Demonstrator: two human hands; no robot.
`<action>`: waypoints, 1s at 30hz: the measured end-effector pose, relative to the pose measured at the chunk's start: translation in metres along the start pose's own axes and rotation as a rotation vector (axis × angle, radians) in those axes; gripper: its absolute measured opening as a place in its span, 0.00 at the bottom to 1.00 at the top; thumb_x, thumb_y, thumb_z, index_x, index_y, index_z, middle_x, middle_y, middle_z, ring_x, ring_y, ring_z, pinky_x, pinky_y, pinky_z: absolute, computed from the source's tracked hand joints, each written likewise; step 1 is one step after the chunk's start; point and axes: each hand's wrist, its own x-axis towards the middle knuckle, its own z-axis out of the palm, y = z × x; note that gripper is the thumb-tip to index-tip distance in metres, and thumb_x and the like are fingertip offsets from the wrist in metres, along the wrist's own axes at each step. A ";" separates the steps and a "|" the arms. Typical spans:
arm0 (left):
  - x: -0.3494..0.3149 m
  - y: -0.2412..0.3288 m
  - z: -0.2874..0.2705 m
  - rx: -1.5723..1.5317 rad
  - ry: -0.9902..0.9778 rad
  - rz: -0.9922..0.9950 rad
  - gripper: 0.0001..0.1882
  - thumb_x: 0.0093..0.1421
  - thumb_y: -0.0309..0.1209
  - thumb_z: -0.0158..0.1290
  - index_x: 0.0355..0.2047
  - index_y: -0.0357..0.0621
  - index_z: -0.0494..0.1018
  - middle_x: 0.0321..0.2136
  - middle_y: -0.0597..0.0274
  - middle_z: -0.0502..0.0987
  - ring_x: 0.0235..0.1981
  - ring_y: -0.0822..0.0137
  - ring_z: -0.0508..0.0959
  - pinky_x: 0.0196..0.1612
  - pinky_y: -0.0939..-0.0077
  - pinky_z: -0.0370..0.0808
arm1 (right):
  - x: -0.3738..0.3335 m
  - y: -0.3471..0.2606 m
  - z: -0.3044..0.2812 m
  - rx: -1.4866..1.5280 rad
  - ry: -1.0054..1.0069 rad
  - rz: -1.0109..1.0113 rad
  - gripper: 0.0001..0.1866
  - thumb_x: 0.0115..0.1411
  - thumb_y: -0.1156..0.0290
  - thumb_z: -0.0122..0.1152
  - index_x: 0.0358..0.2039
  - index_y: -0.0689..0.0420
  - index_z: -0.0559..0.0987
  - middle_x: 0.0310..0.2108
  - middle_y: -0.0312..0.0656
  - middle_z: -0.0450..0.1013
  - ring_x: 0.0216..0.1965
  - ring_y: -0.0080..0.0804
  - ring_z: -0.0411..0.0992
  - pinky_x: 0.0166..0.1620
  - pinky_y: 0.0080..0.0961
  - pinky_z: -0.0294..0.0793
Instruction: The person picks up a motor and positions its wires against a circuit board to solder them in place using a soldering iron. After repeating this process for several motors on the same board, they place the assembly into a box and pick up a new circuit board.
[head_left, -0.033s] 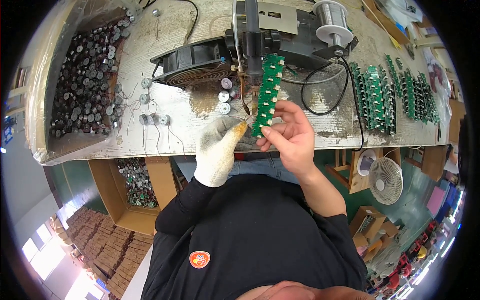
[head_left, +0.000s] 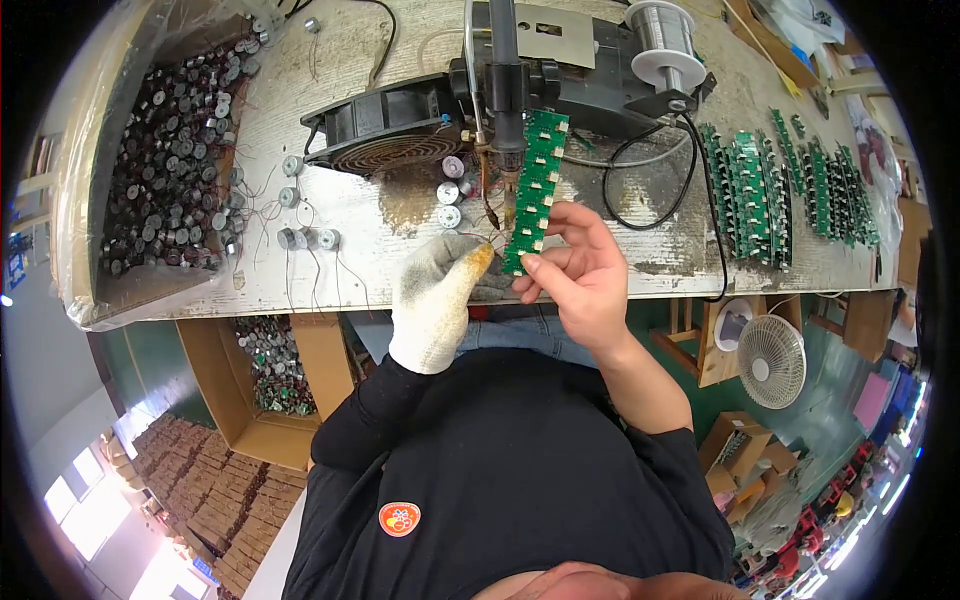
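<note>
My right hand [head_left: 590,285], bare, pinches the lower end of a long green circuit board strip [head_left: 540,165] between thumb and fingers. The strip stands tilted, with small white connectors along it. Left of the strip, a soldering iron [head_left: 509,130] points down on its mount, a thin solder feed tube [head_left: 480,120] beside it. My left hand [head_left: 435,300], in a white glove with a stained thumb, is closed with its fingertips near the strip's lower left edge. Thin wire shows by those fingertips, but what they grip is hidden. Small round motors [head_left: 450,216] lie just beyond the glove.
A box of wired motors [head_left: 175,150] stands left, with loose motors [head_left: 289,197] beside it. A black fan [head_left: 385,125] and solder spool [head_left: 662,40] stand at the back. Finished-looking board strips [head_left: 750,200] lie right. A black cable [head_left: 690,200] crosses the table.
</note>
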 end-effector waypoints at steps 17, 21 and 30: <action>-0.002 0.000 0.003 0.113 0.034 0.026 0.08 0.59 0.26 0.53 0.34 0.32 0.72 0.28 0.59 0.76 0.29 0.74 0.76 0.32 0.81 0.74 | -0.003 0.003 -0.002 0.059 -0.020 0.036 0.24 0.55 0.88 0.53 0.52 0.63 0.61 0.44 0.48 0.69 0.27 0.31 0.76 0.24 0.19 0.78; -0.001 0.001 0.001 0.206 0.037 0.056 0.08 0.58 0.27 0.54 0.33 0.31 0.72 0.27 0.60 0.76 0.28 0.74 0.76 0.31 0.81 0.73 | -0.001 0.001 -0.002 0.075 -0.029 0.049 0.24 0.55 0.87 0.54 0.52 0.63 0.62 0.43 0.46 0.68 0.27 0.29 0.76 0.25 0.18 0.77; 0.000 0.000 0.004 0.178 0.044 0.087 0.08 0.58 0.26 0.54 0.33 0.31 0.73 0.28 0.60 0.77 0.29 0.75 0.75 0.32 0.81 0.72 | -0.001 -0.002 -0.003 0.084 -0.031 0.026 0.25 0.54 0.88 0.52 0.52 0.63 0.62 0.44 0.48 0.69 0.27 0.31 0.76 0.24 0.19 0.78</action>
